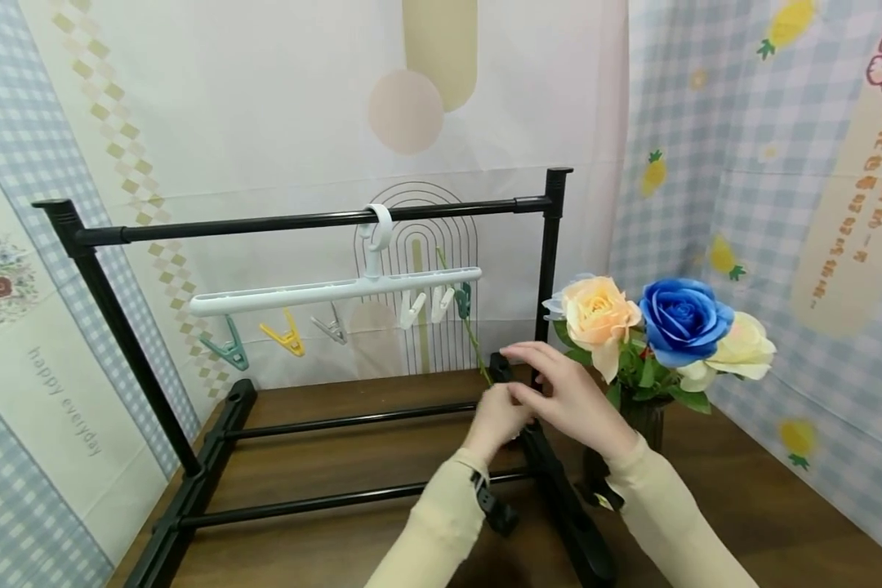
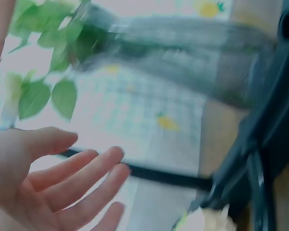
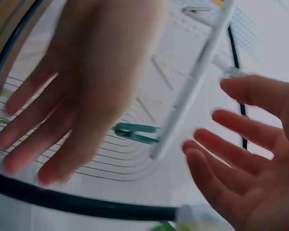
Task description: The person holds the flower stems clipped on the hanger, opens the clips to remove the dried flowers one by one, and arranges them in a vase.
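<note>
My left hand (image 1: 496, 420) is beside the rack's right foot, its fingers extended and loosely spread in the left wrist view, with nothing gripped. Just right of it and a little higher, my right hand (image 1: 569, 400) overlaps it in the head view; the right wrist view shows its fingers gently bent around empty air. A thin green stem (image 1: 474, 343) slants down from a dark green clip (image 1: 463, 300) at the right end of a white hanger (image 1: 287, 294). The stem's lower part is hidden behind my hands. A cream flower (image 2: 212, 222) shows low in the left wrist view.
A black rack (image 1: 309, 220) carries the hanger. Along it hang a light green clip (image 1: 228, 347), a yellow clip (image 1: 287, 335), a grey clip (image 1: 331, 327) and two white clips (image 1: 412, 310). Right of the rack, a glass vase (image 1: 647, 420) holds peach, blue and cream roses.
</note>
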The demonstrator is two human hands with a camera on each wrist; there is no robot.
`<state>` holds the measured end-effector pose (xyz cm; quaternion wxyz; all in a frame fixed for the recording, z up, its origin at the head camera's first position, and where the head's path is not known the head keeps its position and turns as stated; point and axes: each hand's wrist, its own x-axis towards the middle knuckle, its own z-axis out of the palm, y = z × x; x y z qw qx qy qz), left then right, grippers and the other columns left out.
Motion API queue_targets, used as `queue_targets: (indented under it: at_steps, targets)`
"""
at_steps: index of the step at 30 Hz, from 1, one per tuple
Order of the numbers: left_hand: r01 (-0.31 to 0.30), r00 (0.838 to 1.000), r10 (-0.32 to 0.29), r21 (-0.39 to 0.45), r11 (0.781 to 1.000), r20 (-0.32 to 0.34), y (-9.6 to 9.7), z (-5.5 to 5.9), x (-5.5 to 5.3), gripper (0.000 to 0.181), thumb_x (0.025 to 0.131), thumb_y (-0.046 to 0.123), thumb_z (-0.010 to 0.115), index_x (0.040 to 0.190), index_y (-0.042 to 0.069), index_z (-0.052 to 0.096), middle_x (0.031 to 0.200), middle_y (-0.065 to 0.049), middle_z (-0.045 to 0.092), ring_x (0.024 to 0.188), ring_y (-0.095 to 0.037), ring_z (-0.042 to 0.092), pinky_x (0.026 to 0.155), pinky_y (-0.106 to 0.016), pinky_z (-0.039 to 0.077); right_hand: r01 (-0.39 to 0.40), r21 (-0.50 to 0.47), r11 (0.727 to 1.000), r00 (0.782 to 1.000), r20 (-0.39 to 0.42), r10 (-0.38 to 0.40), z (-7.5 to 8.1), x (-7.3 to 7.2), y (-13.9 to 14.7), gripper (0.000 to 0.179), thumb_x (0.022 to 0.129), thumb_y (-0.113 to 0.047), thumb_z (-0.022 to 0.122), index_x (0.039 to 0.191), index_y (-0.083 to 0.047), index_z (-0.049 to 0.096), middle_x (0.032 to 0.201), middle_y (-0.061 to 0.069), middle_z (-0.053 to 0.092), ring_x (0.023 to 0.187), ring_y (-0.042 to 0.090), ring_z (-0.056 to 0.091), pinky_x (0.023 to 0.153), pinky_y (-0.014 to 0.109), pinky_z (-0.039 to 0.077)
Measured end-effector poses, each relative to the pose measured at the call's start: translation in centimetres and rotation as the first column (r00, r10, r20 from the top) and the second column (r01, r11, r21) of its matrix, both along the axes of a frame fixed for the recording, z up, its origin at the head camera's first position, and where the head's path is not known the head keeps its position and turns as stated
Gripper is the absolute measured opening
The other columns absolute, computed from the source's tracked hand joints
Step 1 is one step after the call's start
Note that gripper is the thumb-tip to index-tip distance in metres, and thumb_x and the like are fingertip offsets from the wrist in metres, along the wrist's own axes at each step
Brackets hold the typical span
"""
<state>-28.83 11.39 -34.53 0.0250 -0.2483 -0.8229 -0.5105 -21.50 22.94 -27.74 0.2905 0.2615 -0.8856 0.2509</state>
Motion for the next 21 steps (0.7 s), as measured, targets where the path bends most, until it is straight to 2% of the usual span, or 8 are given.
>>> queue_targets:
  at_steps: [2,3,7,8,10,13,16,21]
  targets:
    - [-0.072,0.997,0.068,0.116,0.991,0.043,-0.8,-0.2,-0.7,0.019,0.089,0.020,0.062,0.092,0.007,0.075,0.080,-0.009,0.076,0.069,-0.015,0.071,0.064,-0.020,0.053,0.034,-0.050,0.998,0.999,-0.032,-0.036,0.2,-1.3,-0.8,0.038,0.089,-0.010,0.069,0.126,-0.009,0.062,0.122,0.011,0.064,0.082,0.018,0.061,0.068,0.031,0.050]
    - [-0.126,0.990,0.112,0.185,0.975,0.084,-1.2,-0.3,-1.1,0.019,0.091,0.022,0.062,0.092,0.007,0.074,0.079,-0.011,0.075,0.068,-0.017,0.071,0.063,-0.022,0.053,0.055,-0.076,0.996,0.998,-0.037,-0.058,0.2,-1.9,-1.1,0.036,0.089,-0.010,0.069,0.124,-0.008,0.063,0.119,0.011,0.065,0.081,0.018,0.060,0.067,0.030,0.049]
    - [-0.322,0.946,0.277,0.395,0.860,0.169,-2.4,-1.4,-2.3,0.018,0.092,0.020,0.064,0.101,0.006,0.071,0.091,-0.014,0.074,0.081,-0.021,0.070,0.071,-0.028,0.055,0.103,-0.183,0.978,0.994,-0.001,-0.105,0.5,-4.1,-2.6,0.029,0.090,-0.013,0.068,0.118,-0.005,0.066,0.115,0.013,0.067,0.089,0.024,0.065,0.070,0.034,0.053]
    - [-0.351,0.936,0.296,0.428,0.833,0.191,-2.6,-1.6,-2.5,0.019,0.092,0.020,0.064,0.104,0.006,0.070,0.096,-0.014,0.073,0.086,-0.022,0.069,0.074,-0.031,0.055,0.112,-0.201,0.973,0.994,0.013,-0.112,0.5,-4.7,-3.0,0.028,0.091,-0.013,0.067,0.118,-0.005,0.066,0.115,0.013,0.067,0.095,0.026,0.065,0.073,0.037,0.054]
    - [-0.382,0.923,0.308,0.465,0.799,0.228,-2.8,-2.0,-3.0,0.024,0.092,0.021,0.063,0.110,0.005,0.069,0.105,-0.015,0.071,0.096,-0.025,0.067,0.082,-0.036,0.054,0.132,-0.229,0.964,0.991,0.048,-0.125,0.8,-5.8,-3.6,0.028,0.092,-0.015,0.065,0.118,-0.004,0.065,0.116,0.014,0.067,0.100,0.029,0.065,0.077,0.042,0.055]
    - [-0.377,0.923,0.272,0.495,0.783,0.272,-2.9,-2.3,-3.7,0.032,0.094,0.023,0.062,0.120,0.005,0.065,0.117,-0.016,0.067,0.110,-0.029,0.063,0.093,-0.043,0.051,0.174,-0.243,0.954,0.983,0.107,-0.151,1.3,-7.8,-4.5,0.030,0.093,-0.016,0.062,0.120,-0.003,0.063,0.119,0.015,0.065,0.106,0.030,0.063,0.084,0.046,0.054]
    - [-0.374,0.920,0.246,0.497,0.783,0.305,-2.8,-2.4,-4.4,0.039,0.095,0.025,0.060,0.128,0.005,0.061,0.125,-0.017,0.064,0.117,-0.031,0.059,0.099,-0.045,0.048,0.214,-0.232,0.949,0.968,0.179,-0.175,1.7,-9.8,-5.0,0.035,0.095,-0.019,0.060,0.126,-0.002,0.058,0.125,0.016,0.062,0.113,0.032,0.060,0.092,0.046,0.051]
    - [-0.374,0.917,0.248,0.459,0.806,0.311,-2.4,-1.8,-5.3,0.046,0.095,0.024,0.060,0.137,0.006,0.054,0.133,-0.017,0.060,0.124,-0.031,0.056,0.104,-0.046,0.046,0.296,-0.225,0.928,0.936,0.265,-0.234,1.9,-12.4,-5.4,0.053,0.097,-0.028,0.059,0.139,0.000,0.044,0.135,0.018,0.056,0.121,0.035,0.055,0.100,0.048,0.046]
